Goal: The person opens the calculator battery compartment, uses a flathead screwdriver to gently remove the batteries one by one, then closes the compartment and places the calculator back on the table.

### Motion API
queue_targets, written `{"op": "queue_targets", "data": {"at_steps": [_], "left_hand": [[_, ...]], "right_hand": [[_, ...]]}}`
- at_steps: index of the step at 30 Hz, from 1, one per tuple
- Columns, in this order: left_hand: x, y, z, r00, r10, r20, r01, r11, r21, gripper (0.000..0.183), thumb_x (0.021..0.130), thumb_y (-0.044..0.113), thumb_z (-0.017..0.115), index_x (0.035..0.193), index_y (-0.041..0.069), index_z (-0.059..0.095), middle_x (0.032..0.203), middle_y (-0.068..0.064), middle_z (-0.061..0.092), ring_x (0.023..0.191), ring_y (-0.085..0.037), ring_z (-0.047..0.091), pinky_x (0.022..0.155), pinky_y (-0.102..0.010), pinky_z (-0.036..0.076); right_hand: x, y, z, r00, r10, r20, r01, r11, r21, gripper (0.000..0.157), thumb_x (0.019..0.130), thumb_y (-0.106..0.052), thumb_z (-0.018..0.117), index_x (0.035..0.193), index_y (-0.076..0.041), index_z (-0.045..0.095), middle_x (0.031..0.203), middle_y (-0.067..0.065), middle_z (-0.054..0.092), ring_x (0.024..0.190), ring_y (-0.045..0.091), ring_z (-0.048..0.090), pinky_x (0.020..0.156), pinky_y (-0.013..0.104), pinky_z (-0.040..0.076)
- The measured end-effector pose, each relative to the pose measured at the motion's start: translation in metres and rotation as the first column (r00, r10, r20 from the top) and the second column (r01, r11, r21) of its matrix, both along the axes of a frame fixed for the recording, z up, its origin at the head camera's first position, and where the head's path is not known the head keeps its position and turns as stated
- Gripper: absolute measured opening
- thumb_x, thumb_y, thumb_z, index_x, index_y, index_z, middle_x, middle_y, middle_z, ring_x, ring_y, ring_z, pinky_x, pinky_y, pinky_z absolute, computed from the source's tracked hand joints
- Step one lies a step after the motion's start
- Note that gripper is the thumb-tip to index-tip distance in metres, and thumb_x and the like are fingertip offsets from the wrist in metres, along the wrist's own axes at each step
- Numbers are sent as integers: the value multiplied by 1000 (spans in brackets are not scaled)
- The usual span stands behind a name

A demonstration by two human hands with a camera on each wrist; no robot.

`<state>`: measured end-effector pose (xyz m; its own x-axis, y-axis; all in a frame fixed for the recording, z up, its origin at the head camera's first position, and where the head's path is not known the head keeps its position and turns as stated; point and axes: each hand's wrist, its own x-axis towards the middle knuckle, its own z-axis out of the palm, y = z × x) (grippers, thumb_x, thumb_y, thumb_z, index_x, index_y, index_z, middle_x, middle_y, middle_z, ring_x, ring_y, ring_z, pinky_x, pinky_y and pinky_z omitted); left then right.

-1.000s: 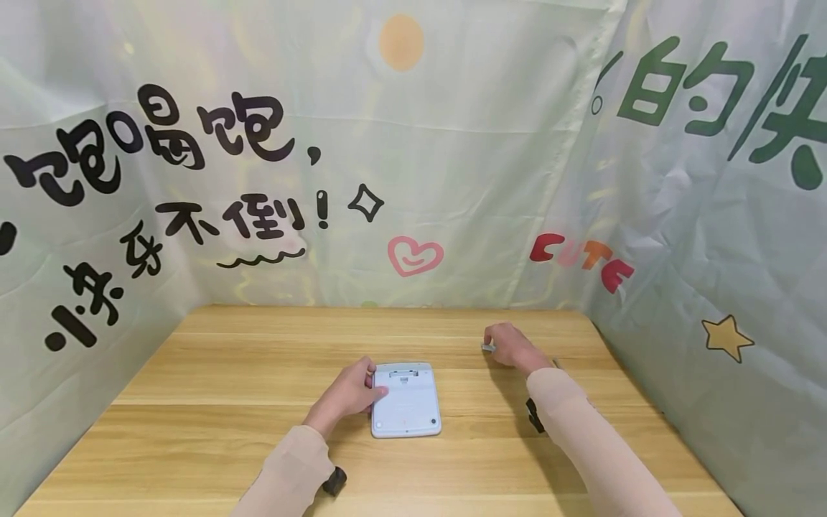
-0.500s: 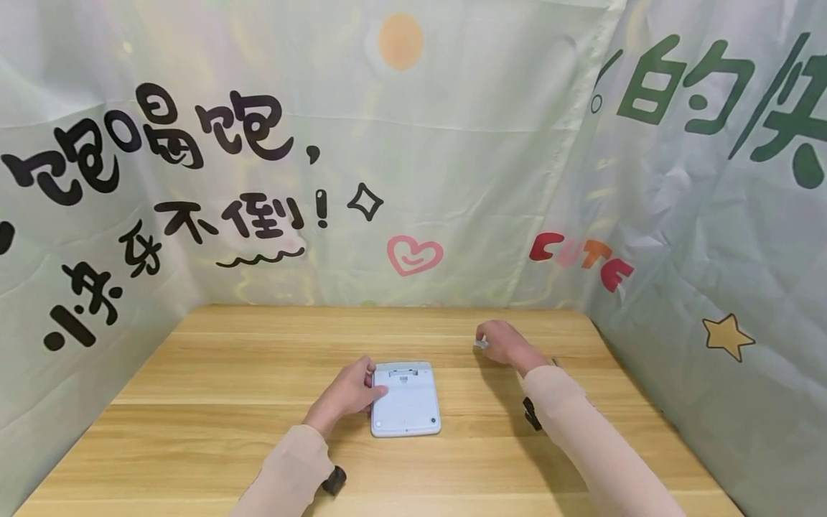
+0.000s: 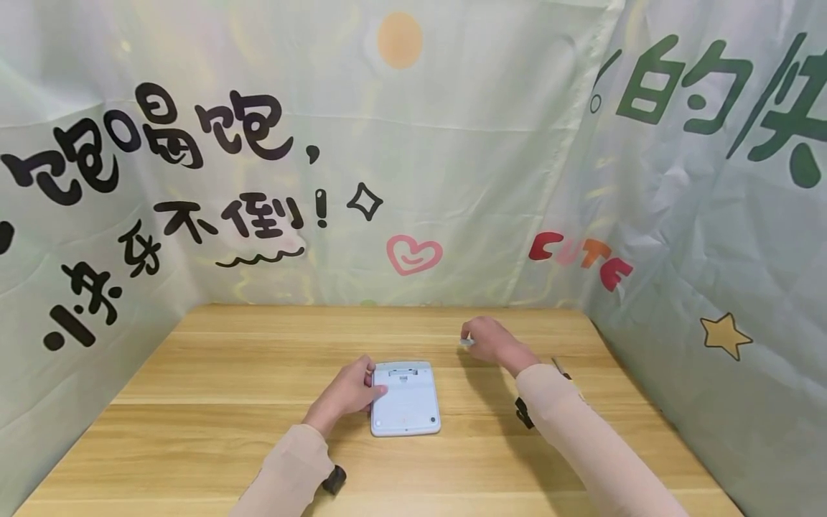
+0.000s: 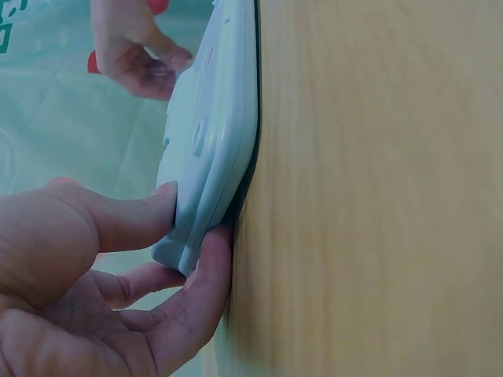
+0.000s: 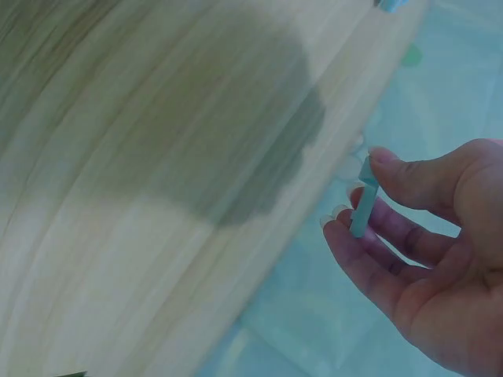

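A pale blue calculator (image 3: 405, 409) lies back side up on the table, with an uncovered battery compartment (image 3: 403, 373) near its far end. My left hand (image 3: 349, 388) grips its left edge, thumb on the back and fingers under the side, as the left wrist view shows. Above the table, to the right of and beyond the calculator, my right hand (image 3: 492, 340) pinches a small, flat, pale blue battery cover (image 5: 364, 206) between thumb and fingertips. In the left wrist view the right hand (image 4: 141, 59) appears behind the calculator (image 4: 212, 118).
A thin metal rod with a dark end (image 3: 561, 368), like a screwdriver, lies right of the calculator, partly hidden by the right sleeve (image 3: 581, 424). Printed cloth walls (image 3: 478, 179) stand around the wooden table (image 3: 213, 373) on the back and both sides.
My right hand has moved left toward the calculator with the battery cover, and more of the thin rod shows behind the sleeve. My left hand and the calculator have stayed in place.
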<state>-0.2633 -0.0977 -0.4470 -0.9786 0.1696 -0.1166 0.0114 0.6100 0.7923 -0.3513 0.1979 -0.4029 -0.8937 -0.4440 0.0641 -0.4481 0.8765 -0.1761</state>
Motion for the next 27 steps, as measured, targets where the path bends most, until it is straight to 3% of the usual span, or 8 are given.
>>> {"op": "queue_targets", "data": {"at_steps": [14,27], "left_hand": [[-1,-1,-1,1000,-2,-9,2,1000,-1,40,96,12,73,128,0,53,100,-11,55,82,-20,58,65,-29,55],[-1,0,0,1000,0,-6,0,1000,-4,41,96,13,74,129,0,53,99,-11,56,80,-20,58,65,-29,55]], "right_hand": [[8,-17,3,999,32,26,-32,999,2,28,90,3,72,118,-4,74,115,14,75,102,30,70,92,47,58],[15,-33,6,998,69,13,-69,998,3,26,90,-2,76,116,-7,76,110,12,76,99,27,71,90,45,59]]}}
